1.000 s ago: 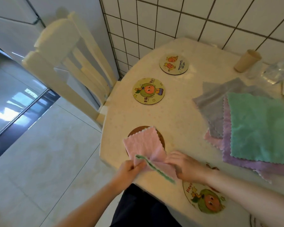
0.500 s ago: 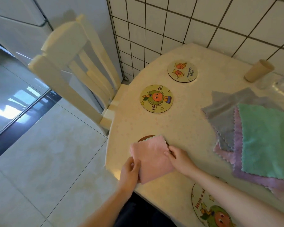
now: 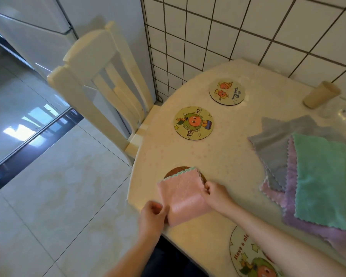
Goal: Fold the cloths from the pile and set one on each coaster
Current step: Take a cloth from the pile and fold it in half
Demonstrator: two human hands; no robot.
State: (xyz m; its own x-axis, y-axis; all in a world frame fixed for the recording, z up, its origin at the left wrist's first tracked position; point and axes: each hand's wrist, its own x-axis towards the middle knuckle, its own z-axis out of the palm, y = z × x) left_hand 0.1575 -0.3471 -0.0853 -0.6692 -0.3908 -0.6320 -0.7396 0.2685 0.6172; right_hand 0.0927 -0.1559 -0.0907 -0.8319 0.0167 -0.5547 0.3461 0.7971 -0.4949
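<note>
A folded pink cloth (image 3: 183,197) lies at the table's near edge, half over a brown coaster (image 3: 175,171). My left hand (image 3: 153,213) pinches its near left corner and my right hand (image 3: 215,193) pinches its right edge. Two printed coasters, one with a green figure (image 3: 193,123) and one with two orange figures (image 3: 227,92), lie bare further back. Another printed coaster (image 3: 246,256) sits at the near edge, partly under my right forearm. The pile of cloths, green (image 3: 328,180) on top of purple (image 3: 290,208), grey (image 3: 276,144) and pink, lies on the right.
A cream wooden chair (image 3: 100,92) stands against the table's (image 3: 224,156) left side. A tan paper cup (image 3: 320,94) lies tipped near the tiled wall, beside a clear bottle at the right edge. Pale floor tiles are on the left.
The pink cloth has been folded over once more, hiding its green edge, and pulled flat. My hands moved apart to its two sides. The camera view shifted left.
</note>
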